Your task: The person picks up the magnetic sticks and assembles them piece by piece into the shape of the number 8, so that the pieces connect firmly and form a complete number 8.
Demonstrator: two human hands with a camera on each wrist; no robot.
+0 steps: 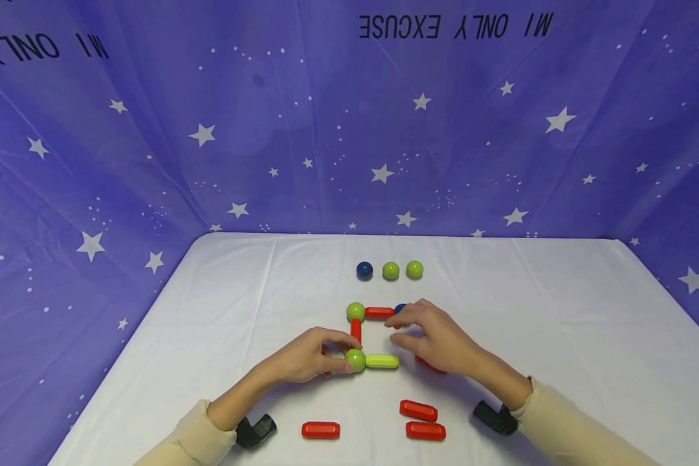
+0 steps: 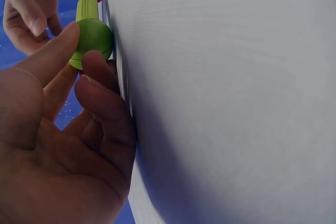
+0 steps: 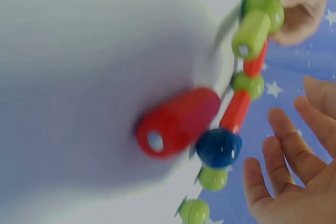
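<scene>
With thumb and fingertips, my left hand (image 1: 309,355) pinches a green ball (image 1: 355,360) at the near corner of a joined shape. A yellow-green rod (image 1: 382,361) sticks out rightward from that ball; its free end shows a silvery tip in the right wrist view. A red rod (image 1: 356,332) links the held ball to a farther green ball (image 1: 355,312). From there another red rod (image 1: 379,313) reaches a dark blue ball (image 3: 219,148), partly hidden by my right hand in the head view. My right hand (image 1: 439,336) hovers beside the shape, fingers apart and holding nothing.
A loose red rod (image 3: 178,121) lies below my right hand. Nearer the front are a red rod (image 1: 320,430) at left and two red rods (image 1: 425,431) at right. Behind the shape stand a blue ball (image 1: 364,270) and two green balls (image 1: 391,270) on the white tablecloth (image 1: 530,291).
</scene>
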